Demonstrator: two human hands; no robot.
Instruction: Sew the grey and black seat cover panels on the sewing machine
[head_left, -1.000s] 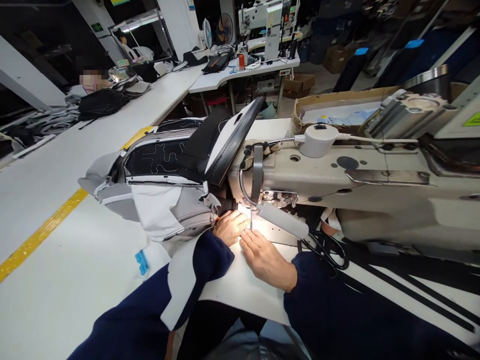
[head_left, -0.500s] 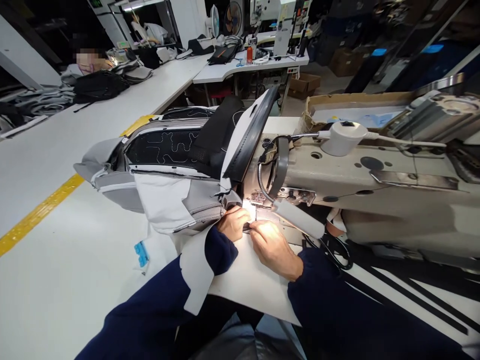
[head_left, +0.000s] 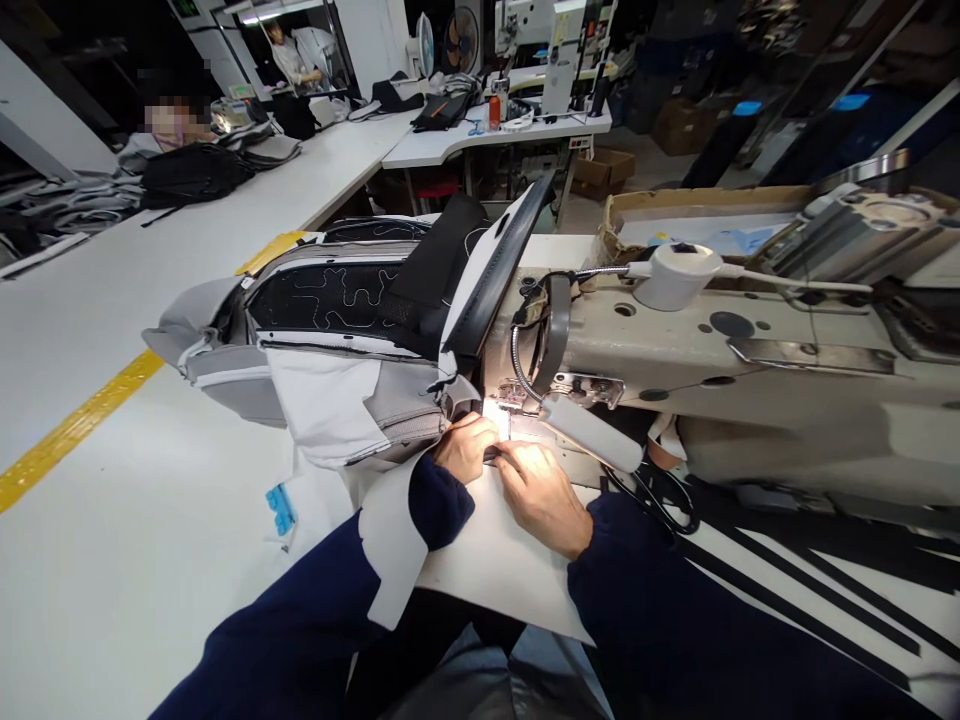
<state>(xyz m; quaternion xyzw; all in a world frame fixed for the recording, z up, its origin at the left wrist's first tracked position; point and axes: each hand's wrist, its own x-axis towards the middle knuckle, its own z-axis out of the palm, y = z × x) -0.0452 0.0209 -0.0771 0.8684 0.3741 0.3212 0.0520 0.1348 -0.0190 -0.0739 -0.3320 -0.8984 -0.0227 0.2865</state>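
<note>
A grey, white and black stitched cover (head_left: 330,340) lies bunched on the white table, its edge fed under the head of a beige sewing machine (head_left: 720,380). My left hand (head_left: 465,447) is curled, pinching the fabric edge right at the lit needle area. My right hand (head_left: 536,495) lies on the white panel (head_left: 487,560) just right of the needle, fingers pressed together on the material. A small lamp (head_left: 585,430) on a flexible neck lights both hands.
Black scissors (head_left: 667,495) lie right of my right hand. A blue clip (head_left: 280,507) sits on the table (head_left: 135,560) with a yellow stripe. A cardboard box (head_left: 675,215) stands behind the machine. Another person sits at the far left.
The view shifted slightly between earlier frames and now. My right hand moved up closer to the needle and both hands now hold the fabric there.
</note>
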